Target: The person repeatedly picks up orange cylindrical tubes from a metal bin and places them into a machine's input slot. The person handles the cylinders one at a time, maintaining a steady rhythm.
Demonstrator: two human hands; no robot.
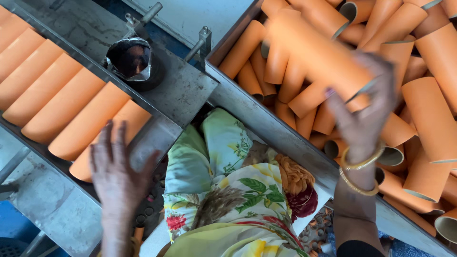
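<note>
One orange tube [320, 45] sits in the right hand [364, 112], fingers wrapped round its near end, lifted clear above the heap and slanting up-left. Grip at the end prob. leaves most of the length free to lay down flat. Tube looks like smooth matte card or plastic, slightly tapered, hollow w/ a thin pale rim at the mouth.

Under it, the metal bin [266, 119] is piled w/ same tubes, loose and criss-crossed, some mouths facing up and showing grey inner walls. Two gold bangles [361, 173] ring the right wrist.

Left hand [116, 169] is spread, fingers splayed, holding nothing; it hovers at or on the last tube of the row [57, 100]. Can't tell if it's touching. That row lies side by side, parallel, in a shallow steel tray [176, 93], tidy vs. the bin's jumble, so each one stays put against its neighbour.

Steel is scuffed and dull. A dark cup-like fitting [131, 59] sits on the plate betw. tray and bin. Floral cloth [228, 190] covers the lap below.
</note>
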